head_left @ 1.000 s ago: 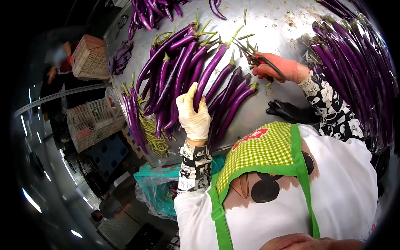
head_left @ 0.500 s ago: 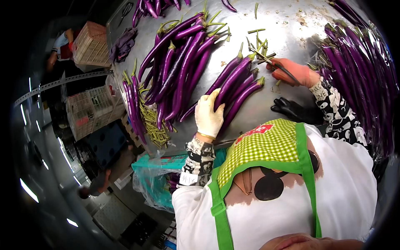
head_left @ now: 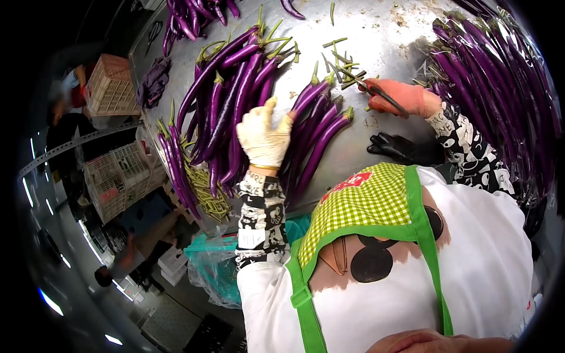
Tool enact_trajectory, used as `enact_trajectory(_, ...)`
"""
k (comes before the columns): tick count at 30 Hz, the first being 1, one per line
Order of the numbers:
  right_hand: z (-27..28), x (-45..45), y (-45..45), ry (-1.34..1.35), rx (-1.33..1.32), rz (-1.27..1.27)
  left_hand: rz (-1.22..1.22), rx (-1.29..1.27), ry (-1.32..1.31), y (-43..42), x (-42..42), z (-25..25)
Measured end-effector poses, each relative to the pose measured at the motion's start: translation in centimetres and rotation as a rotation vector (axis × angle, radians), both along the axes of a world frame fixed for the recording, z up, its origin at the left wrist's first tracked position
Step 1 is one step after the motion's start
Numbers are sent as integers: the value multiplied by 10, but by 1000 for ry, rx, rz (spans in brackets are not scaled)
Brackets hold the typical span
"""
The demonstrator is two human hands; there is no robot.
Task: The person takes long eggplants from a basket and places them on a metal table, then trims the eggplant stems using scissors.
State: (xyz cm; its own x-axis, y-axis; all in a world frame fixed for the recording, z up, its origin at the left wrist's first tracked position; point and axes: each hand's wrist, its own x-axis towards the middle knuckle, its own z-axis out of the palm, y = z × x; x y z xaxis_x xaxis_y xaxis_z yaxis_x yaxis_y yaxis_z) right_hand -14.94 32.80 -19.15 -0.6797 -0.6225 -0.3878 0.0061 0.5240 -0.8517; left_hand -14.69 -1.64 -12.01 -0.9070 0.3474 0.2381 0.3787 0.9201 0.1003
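My left hand [head_left: 263, 138], in a white glove, is open, with thumb and forefinger apart. It lies between a large pile of purple eggplants [head_left: 238, 112] and a smaller row of eggplants [head_left: 321, 135], its thumb beside the row's near-left eggplant. Whether it touches any is hard to tell. In an orange glove, my right hand [head_left: 406, 99] is closed round black-handled scissors [head_left: 391, 101], whose blades point left toward cut green stems [head_left: 344, 66]. Just right of the row's stem ends, the scissors are apart from the eggplants.
Eggplants in clear plastic [head_left: 494, 82] fill the right side of the metal table [head_left: 371, 35]. A black glove [head_left: 406, 149] lies near my apron. Cut stems [head_left: 206, 194], a purple cloth [head_left: 154, 81] and another pair of scissors [head_left: 154, 32] are leftward. Crates [head_left: 115, 85] and people stand beyond.
My left hand has let go of an eggplant in the row and moved left toward the pile. The right hand still holds the scissors by the stems. The whole view has shifted slightly.
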Motion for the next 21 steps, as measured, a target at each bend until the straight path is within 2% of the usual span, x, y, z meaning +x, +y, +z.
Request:
enact_trajectory(4, 33, 1, -19, 6, 222, -145, 29, 53, -111, 6, 14, -21)
enact_trajectory(8, 26, 1, -19, 38, 274, -130, 98, -6, 245, -21, -4, 2)
enact_trajectory(10, 27, -1, -20, 34, 287, -106, 317, -51, 311, -42, -17, 5)
enact_trajectory(13, 31, -8, -19, -28, 300, -122, 282, -185, 125, -68, -29, 1)
enact_trajectory(16, 39, -8, -16, 35, 274, -184, 272, -350, 105, -66, -34, 0)
enact_trajectory(20, 44, -9, -17, -28, 294, -108, 167, -311, 93, -56, -38, -3)
enact_trajectory(21, 40, -8, -17, 4, 252, -108, 122, -256, 168, -53, -36, -5)
